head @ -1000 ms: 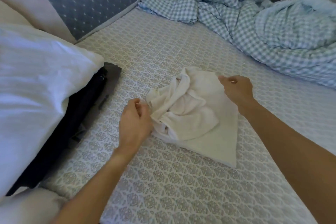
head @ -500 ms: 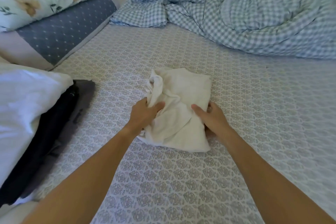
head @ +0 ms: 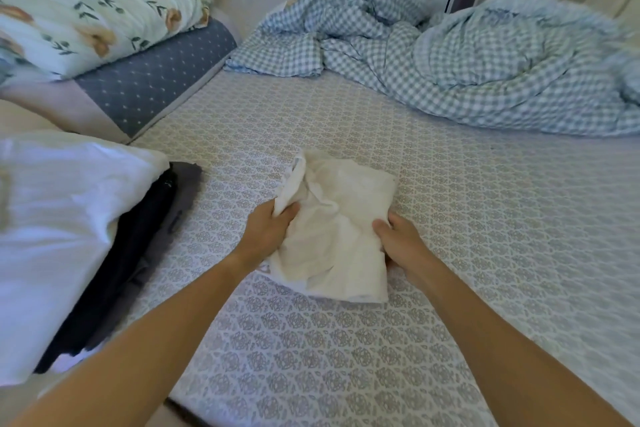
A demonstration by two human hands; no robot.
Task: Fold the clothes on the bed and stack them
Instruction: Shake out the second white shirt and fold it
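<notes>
Gripping opposite sides of the folded cream cotton garment (head: pixel 337 229), the left hand (head: pixel 268 236) and right hand (head: pixel 403 246) pinch it mid-bed on the patterned grey sheet (head: pixel 485 218); no writing is readable.

open patterned sheet (head: pixel 467 218) lies right of and in front of the cream garment (head: pixel 339 229). on the left, a white garment (head: pixel 59 218) atop dark clothes (head: pixel 131 263) crowds close. the checked duvet (head: pixel 467 59) blocks the far side.
</notes>
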